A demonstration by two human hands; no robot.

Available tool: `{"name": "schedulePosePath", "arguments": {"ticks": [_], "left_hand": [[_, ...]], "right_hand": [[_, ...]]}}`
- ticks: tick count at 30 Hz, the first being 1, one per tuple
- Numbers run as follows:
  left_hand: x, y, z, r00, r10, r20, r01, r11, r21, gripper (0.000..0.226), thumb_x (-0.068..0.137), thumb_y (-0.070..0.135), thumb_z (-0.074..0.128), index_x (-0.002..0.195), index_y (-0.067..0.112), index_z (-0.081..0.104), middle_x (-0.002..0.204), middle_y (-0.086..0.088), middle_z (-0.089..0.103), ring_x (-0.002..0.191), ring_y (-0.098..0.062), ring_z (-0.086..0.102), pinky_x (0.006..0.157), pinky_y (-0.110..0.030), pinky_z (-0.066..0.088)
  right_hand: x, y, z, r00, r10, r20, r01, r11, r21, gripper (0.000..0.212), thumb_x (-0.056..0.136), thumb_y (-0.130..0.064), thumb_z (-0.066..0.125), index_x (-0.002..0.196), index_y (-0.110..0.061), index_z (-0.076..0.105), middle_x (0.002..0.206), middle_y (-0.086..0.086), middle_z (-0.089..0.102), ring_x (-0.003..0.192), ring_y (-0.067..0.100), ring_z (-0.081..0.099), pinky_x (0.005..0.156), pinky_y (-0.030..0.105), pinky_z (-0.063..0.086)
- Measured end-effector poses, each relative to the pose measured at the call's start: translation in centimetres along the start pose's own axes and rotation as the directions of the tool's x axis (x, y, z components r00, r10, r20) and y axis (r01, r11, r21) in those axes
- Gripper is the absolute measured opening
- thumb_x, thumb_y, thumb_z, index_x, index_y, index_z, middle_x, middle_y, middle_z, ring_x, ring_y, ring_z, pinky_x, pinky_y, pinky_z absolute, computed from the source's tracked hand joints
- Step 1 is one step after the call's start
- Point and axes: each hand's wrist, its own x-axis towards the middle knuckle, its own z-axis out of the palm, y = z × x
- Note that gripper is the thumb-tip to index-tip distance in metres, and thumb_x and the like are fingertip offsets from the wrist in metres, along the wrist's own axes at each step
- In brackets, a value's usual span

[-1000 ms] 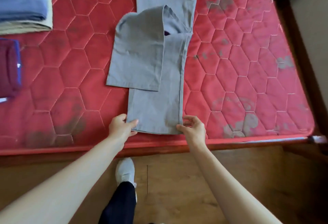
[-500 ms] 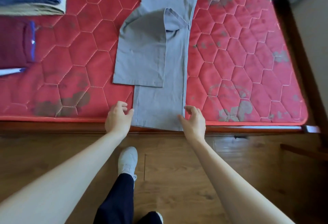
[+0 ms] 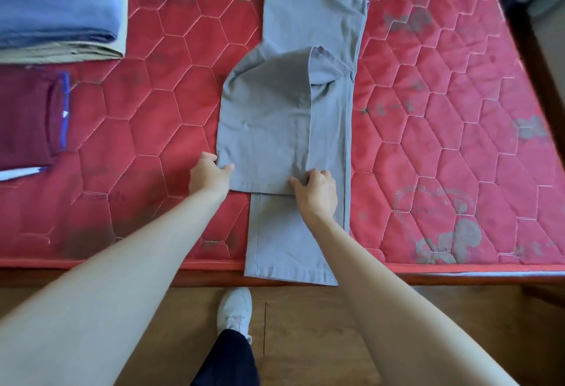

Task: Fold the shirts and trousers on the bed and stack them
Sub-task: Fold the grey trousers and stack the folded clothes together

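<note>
Both hands pinch grey trousers (image 3: 284, 128) flap's near corners: left (image 3: 211, 173), right (image 3: 316, 191).

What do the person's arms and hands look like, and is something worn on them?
Both forearms are bare as far as the picture shows; no sleeve is in view. The left hand and the right hand wear no gloves, and I see no ring, watch or bracelet. Below, a dark trouser leg and a white sneaker show.
</note>
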Motion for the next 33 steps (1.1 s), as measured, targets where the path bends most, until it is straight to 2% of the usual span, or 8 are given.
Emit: {"name": "schedulePosePath", "arguments": {"ticks": [7, 10, 14, 17, 21, 24, 27, 33], "left_hand": [[-6.3, -0.8, -1.0, 0.980, 0.037, 0.197, 0.034, 0.937, -0.347, 0.015, 0.084, 0.012, 0.071, 0.097, 0.005, 0.065, 0.095, -0.010, 0.072, 0.091, -0.028, 0.069, 0.081, -0.046, 0.057], [-10.4, -2.5, -0.2, 0.965, 0.103, 0.242, -0.041, 0.968, -0.249, 0.014, 0.082, 0.015, 0.075, 0.090, 0.006, 0.066, 0.083, -0.004, 0.071, 0.078, -0.022, 0.067, 0.072, -0.038, 0.056], [-14.1, -5.2, 1.4, 0.966, 0.144, 0.217, -0.139, 0.990, -0.037, 0.039, 0.079, 0.017, 0.075, 0.059, 0.011, 0.043, 0.054, 0.001, 0.041, 0.053, -0.017, 0.036, 0.052, -0.032, 0.025], [-15.5, -6.7, 2.1, 0.978, 0.141, 0.152, -0.154, 0.985, 0.080, 0.025, 0.082, 0.020, 0.073, 0.071, 0.006, 0.056, 0.077, -0.005, 0.056, 0.070, -0.023, 0.051, 0.060, -0.031, 0.036], [-15.4, -7.0, 2.0, 0.984, 0.160, 0.072, -0.162, 0.987, 0.023, 0.016, 0.084, 0.020, 0.073, 0.089, 0.006, 0.066, 0.107, 0.003, 0.044, 0.096, -0.016, 0.046, 0.082, -0.026, 0.036], [-14.7, -6.4, 1.9, 0.973, 0.125, 0.197, -0.120, 0.992, -0.033, 0.020, 0.091, 0.019, 0.063, 0.093, -0.001, 0.065, 0.095, -0.005, 0.053, 0.086, -0.021, 0.048, 0.075, -0.029, 0.036], [-14.8, -5.7, 1.7, 0.943, 0.065, 0.327, -0.003, 0.982, -0.188, 0.028, 0.094, 0.018, 0.057, 0.073, 0.001, 0.050, 0.068, -0.007, 0.039, 0.069, -0.021, 0.034, 0.060, -0.032, 0.022], [-16.1, -6.1, 1.4, 0.975, 0.134, 0.175, -0.075, 0.948, -0.308, 0.049, 0.088, 0.024, 0.067, 0.060, 0.017, 0.028, 0.058, 0.006, 0.019, 0.059, -0.014, 0.019, 0.059, -0.031, 0.014]], "right_hand": [[-4.3, 3.1, -3.9, 0.978, 0.172, -0.119, -0.138, 0.958, 0.250, 0.021, 0.087, -0.032, 0.061, 0.075, -0.015, 0.058, 0.065, -0.005, 0.054, 0.068, 0.020, 0.051, 0.052, 0.027, 0.028], [-8.0, 6.7, -5.3, 0.966, 0.240, -0.100, -0.206, 0.940, 0.271, 0.021, 0.084, -0.032, 0.062, 0.073, -0.014, 0.059, 0.063, -0.004, 0.057, 0.068, 0.022, 0.054, 0.056, 0.029, 0.032], [-12.1, 11.0, -4.8, 0.956, 0.292, -0.020, -0.280, 0.934, 0.220, 0.025, 0.083, -0.031, 0.063, 0.068, -0.014, 0.056, 0.064, -0.002, 0.058, 0.076, 0.028, 0.054, 0.060, 0.032, 0.036], [-13.7, 12.9, -3.6, 0.962, 0.274, -0.011, -0.268, 0.947, 0.175, 0.020, 0.085, -0.032, 0.063, 0.072, -0.017, 0.060, 0.083, 0.002, 0.060, 0.091, 0.028, 0.054, 0.068, 0.033, 0.038], [-13.6, 12.8, -2.8, 0.956, 0.288, -0.065, -0.266, 0.936, 0.229, 0.015, 0.085, -0.030, 0.063, 0.090, -0.016, 0.067, 0.104, 0.001, 0.055, 0.098, 0.025, 0.055, 0.072, 0.030, 0.036], [-13.1, 12.4, -3.0, 0.940, 0.340, -0.037, -0.308, 0.889, 0.340, 0.014, 0.087, -0.032, 0.063, 0.095, -0.020, 0.062, 0.096, -0.003, 0.061, 0.091, 0.021, 0.057, 0.074, 0.029, 0.037], [-13.0, 12.2, -3.6, 0.935, 0.355, 0.024, -0.333, 0.850, 0.407, 0.015, 0.087, -0.032, 0.065, 0.099, -0.023, 0.060, 0.084, -0.011, 0.059, 0.085, 0.015, 0.055, 0.072, 0.027, 0.034], [-13.5, 12.9, -4.5, 0.952, 0.299, -0.062, -0.266, 0.912, 0.313, 0.011, 0.088, -0.036, 0.061, 0.080, -0.028, 0.060, 0.070, -0.016, 0.059, 0.076, 0.015, 0.055, 0.067, 0.029, 0.033]]}}
